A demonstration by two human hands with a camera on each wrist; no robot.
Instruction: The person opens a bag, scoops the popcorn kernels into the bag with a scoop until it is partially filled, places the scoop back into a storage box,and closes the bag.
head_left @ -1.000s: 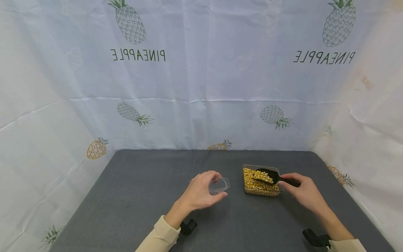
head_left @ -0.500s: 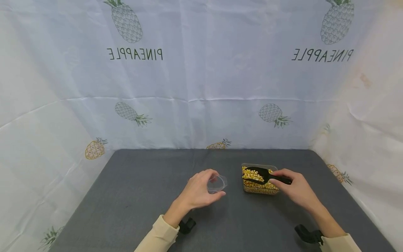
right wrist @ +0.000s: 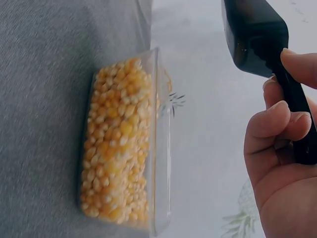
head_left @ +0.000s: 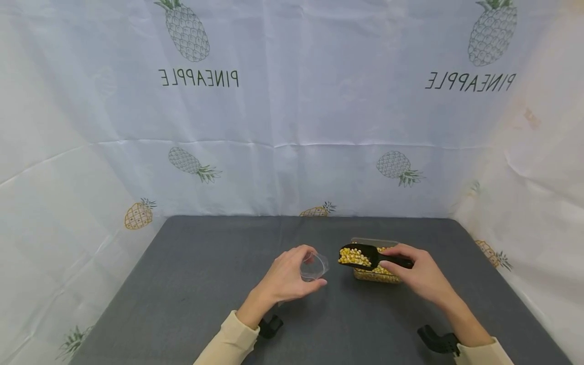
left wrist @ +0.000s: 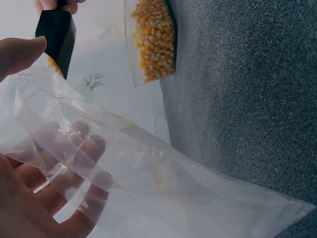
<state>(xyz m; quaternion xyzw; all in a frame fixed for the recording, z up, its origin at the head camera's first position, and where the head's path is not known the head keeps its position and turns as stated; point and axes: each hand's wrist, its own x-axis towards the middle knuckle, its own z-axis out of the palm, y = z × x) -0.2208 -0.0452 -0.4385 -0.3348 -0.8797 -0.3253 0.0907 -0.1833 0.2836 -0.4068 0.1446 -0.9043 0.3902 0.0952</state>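
My left hand (head_left: 287, 276) holds a clear plastic bag (left wrist: 163, 183) by its mouth, which is spread into a round opening. The bag hangs down from the fingers, and no kernels show in it. My right hand (head_left: 422, 274) grips the handle of a black scoop (right wrist: 257, 37) heaped with yellow corn kernels (head_left: 352, 257). The scoop is held in the air, its tip a short way right of the bag's opening. Below and behind it stands a clear rectangular container (right wrist: 161, 148) of corn kernels, partly covered by the scoop and right hand in the head view.
Both hands work over a dark grey table (head_left: 219, 284). A pale curtain (head_left: 292, 101) printed with pineapples hangs along the back and both sides.
The loaded scoop has risen out of the corn and moved left with my right hand, past the container's left edge. My left hand has stayed nearly still with the bag.
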